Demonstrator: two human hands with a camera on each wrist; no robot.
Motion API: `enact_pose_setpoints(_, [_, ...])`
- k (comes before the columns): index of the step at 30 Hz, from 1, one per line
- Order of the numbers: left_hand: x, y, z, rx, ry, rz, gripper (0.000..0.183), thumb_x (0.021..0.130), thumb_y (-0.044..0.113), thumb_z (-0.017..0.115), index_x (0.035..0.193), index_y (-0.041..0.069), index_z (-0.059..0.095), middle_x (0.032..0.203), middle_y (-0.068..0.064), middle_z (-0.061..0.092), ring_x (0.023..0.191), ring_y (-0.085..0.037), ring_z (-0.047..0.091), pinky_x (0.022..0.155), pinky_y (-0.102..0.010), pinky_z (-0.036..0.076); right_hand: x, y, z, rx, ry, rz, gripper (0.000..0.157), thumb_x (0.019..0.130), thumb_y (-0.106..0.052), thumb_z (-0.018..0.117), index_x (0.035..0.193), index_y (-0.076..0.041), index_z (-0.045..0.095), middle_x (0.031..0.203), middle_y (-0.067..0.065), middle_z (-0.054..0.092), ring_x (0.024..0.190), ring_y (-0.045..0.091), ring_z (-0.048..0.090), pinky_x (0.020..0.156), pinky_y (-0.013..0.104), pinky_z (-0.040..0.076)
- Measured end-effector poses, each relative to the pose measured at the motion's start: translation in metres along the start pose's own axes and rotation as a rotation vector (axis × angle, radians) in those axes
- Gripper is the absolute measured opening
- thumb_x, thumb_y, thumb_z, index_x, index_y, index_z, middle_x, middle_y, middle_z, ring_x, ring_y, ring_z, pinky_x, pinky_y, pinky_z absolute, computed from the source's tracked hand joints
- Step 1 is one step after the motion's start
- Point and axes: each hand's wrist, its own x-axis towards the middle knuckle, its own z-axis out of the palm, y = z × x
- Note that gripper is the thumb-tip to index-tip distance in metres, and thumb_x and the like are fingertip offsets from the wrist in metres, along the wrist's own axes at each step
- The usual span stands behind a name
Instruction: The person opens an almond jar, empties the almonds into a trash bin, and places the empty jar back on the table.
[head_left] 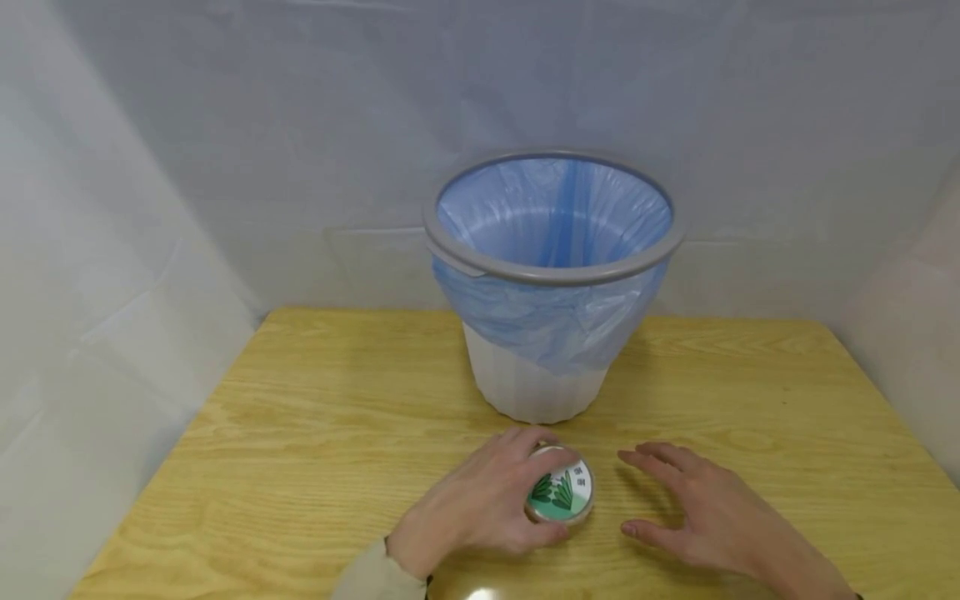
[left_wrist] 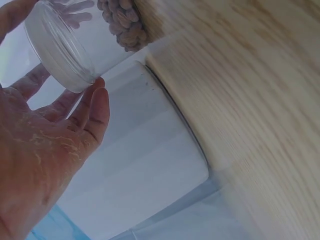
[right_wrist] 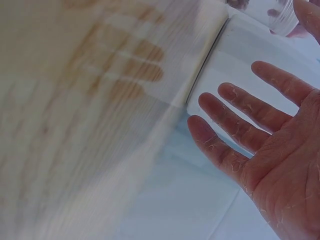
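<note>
A round clear jar (left_wrist: 60,47) stands on the wooden table, with brown nuts (left_wrist: 125,25) in its bottom. Its lid (head_left: 564,500) carries a white and green label with dark green leaves. My left hand (head_left: 491,492) grips the jar around the lid from the left, thumb on the near side and fingers on the far side. To the right of the jar, my right hand (head_left: 708,508) hovers close over the table with fingers spread and nothing held. Its palm and fingers (right_wrist: 235,127) show in the right wrist view.
Behind the jar stands a white bin (head_left: 536,387) with a grey rim ring (head_left: 577,275) and a blue plastic liner (head_left: 555,317) folded over its outside. The wooden table (head_left: 322,417) is bordered by pale sheeting (head_left: 300,125) at the back and both sides.
</note>
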Motion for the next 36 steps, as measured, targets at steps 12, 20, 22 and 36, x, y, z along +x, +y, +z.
enact_pose_setpoints(12, [0.001, 0.000, 0.001, -0.108, 0.015, -0.011, 0.060, 0.075, 0.051, 0.067, 0.130, 0.034, 0.050, 0.124, 0.008, 0.045, 0.108, -0.007, 0.046, 0.085, -0.020, 0.047, 0.001, -0.001, 0.002, -0.014, 0.025, -0.018, 0.067, 0.077, -0.072, 0.054, 0.130, -0.031, 0.055, 0.123, -0.007, 0.058, 0.106, 0.016, 0.060, 0.083, 0.040, 0.054])
enact_pose_setpoints(20, [0.000, -0.003, 0.003, -0.127, 0.039, -0.025, 0.059, 0.076, 0.054, 0.065, 0.129, 0.034, 0.049, 0.123, 0.009, 0.043, 0.110, -0.007, 0.045, 0.086, -0.021, 0.047, 0.001, -0.002, 0.003, -0.003, 0.021, -0.021, 0.066, 0.078, -0.070, 0.055, 0.130, -0.031, 0.054, 0.123, -0.008, 0.057, 0.106, 0.015, 0.060, 0.082, 0.040, 0.054])
enact_pose_setpoints(22, [-0.001, -0.003, 0.003, -0.130, 0.047, -0.023, 0.059, 0.076, 0.054, 0.065, 0.129, 0.034, 0.049, 0.124, 0.009, 0.043, 0.110, -0.006, 0.045, 0.087, -0.022, 0.047, 0.001, -0.002, 0.003, 0.002, 0.026, -0.026, 0.065, 0.078, -0.070, 0.055, 0.130, -0.031, 0.054, 0.122, -0.009, 0.057, 0.105, 0.013, 0.060, 0.082, 0.038, 0.054])
enact_pose_setpoints(36, [0.000, -0.002, 0.003, -0.254, 0.150, 0.007, 0.065, 0.077, 0.053, 0.066, 0.135, 0.037, 0.042, 0.128, 0.009, 0.041, 0.113, -0.005, 0.043, 0.089, -0.024, 0.048, 0.004, -0.010, 0.003, 0.163, -0.007, -0.007, 0.068, 0.077, -0.068, 0.058, 0.137, -0.039, 0.043, 0.130, -0.015, 0.053, 0.115, 0.012, 0.057, 0.088, 0.040, 0.052])
